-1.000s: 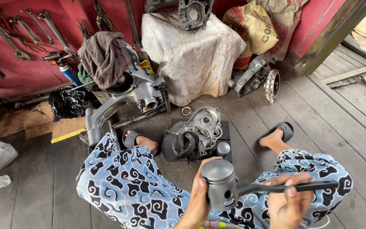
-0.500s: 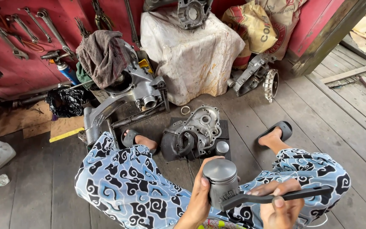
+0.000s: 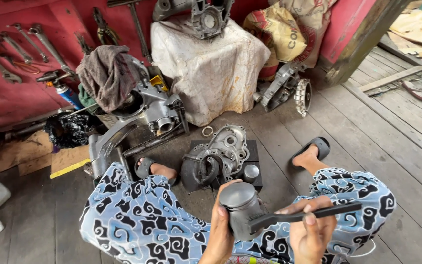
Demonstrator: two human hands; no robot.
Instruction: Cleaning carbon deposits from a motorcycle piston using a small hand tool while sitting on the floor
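the left hand (image 3: 221,230) has its grip closed around a grey metal piston (image 3: 240,208), thumb at the crown edge and fingers wrapped behind, holding it upright above the lap. the right hand (image 3: 311,230) has its grip closed on the handle of a dark brush (image 3: 299,215), which lies almost level; its bristle end touches the side of the piston just right of the left grip. both hands sit between knees in blue-and-white patterned trousers (image 3: 137,220). beyond the grips, on the plank floor (image 3: 391,146), an engine crankcase cover (image 3: 216,156) lies on a dark mat, with a small metal cylinder (image 3: 251,172) beside it. farther out to the left stands an engine block (image 3: 147,112) draped with a brown rag (image 3: 106,73). wrenches (image 3: 35,41) hang on the red wall far left of the grips. a cloth-covered stand (image 3: 211,68) carries another casing (image 3: 206,17).
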